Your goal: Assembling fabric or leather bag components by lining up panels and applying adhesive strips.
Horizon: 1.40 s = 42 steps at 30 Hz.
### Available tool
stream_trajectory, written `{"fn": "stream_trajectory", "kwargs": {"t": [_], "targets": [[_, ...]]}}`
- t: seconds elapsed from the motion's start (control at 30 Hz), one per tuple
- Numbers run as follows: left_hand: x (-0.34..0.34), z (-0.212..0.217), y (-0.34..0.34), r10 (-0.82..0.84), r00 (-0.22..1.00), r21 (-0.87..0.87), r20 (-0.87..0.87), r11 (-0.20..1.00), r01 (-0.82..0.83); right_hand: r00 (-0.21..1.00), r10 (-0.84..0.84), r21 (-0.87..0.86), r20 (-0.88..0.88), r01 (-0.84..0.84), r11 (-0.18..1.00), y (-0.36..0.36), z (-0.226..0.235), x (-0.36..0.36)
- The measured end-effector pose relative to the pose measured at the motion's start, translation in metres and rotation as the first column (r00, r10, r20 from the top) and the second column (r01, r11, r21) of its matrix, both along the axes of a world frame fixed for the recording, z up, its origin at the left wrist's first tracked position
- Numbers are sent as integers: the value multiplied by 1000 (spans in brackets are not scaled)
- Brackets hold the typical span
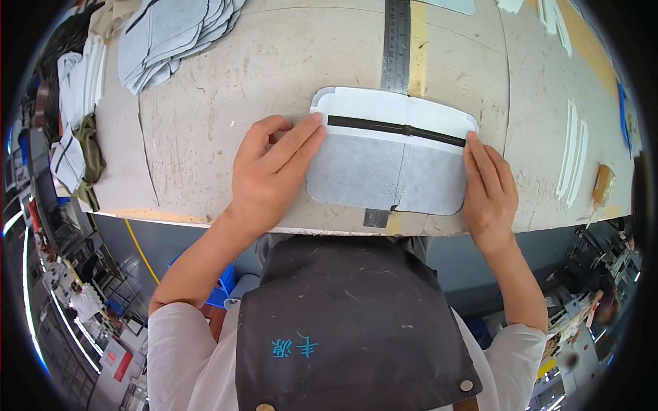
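Observation:
A flat, light grey fabric-like panel (384,171) with rounded corners lies near the table's front edge. Across its upper part runs a white band with a narrow black strip (370,128), possibly a zipper. At the panel's upper left side, my left hand (271,161) grips the edge with its fingertips. My right hand (490,181) has its fingers closed along the right edge, the thumb mostly hidden. Beneath the panel passes a metal ruler (395,58), which shows beyond both its far and near sides.
Stacked grey panels (175,41) lie at the far left. White strips (572,154) and a small brownish-yellow block (603,185) are on the right. Yellow tape (417,55) runs beside the ruler. White pieces (79,82) and dark green cloth (89,154) crowd the left edge.

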<state>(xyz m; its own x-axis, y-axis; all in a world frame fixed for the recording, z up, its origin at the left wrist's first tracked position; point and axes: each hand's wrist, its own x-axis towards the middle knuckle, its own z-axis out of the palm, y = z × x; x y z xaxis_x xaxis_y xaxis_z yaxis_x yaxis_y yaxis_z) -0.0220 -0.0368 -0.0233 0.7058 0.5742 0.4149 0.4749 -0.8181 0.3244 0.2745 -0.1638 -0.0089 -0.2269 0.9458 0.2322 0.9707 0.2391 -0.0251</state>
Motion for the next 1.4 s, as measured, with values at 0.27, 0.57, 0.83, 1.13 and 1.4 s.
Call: {"fn": "stream_trajectory", "kwargs": {"t": [0.27, 0.57, 0.83, 1.13, 1.4], "targets": [[2, 9, 4, -14, 985, 92, -173, 995, 30, 1000, 2, -10, 1, -2, 1000, 1, 2, 0], [-1, 12, 5, 40, 986, -96, -160, 994, -56, 1000, 9, 8, -27, -9, 1000, 2, 4, 1], [45, 25, -18, -195, 981, -189, -10, 963, 190, 999, 28, 33, -43, -26, 999, 0, -3, 1], [99, 7, -42, -323, 945, -189, 50, 926, 327, 987, -5, 71, -158, 16, 997, 2, -10, 2], [97, 2, -40, -377, 924, -74, -54, 925, 373, 985, -102, -5, -139, 102, 995, 0, -6, -2]]}}
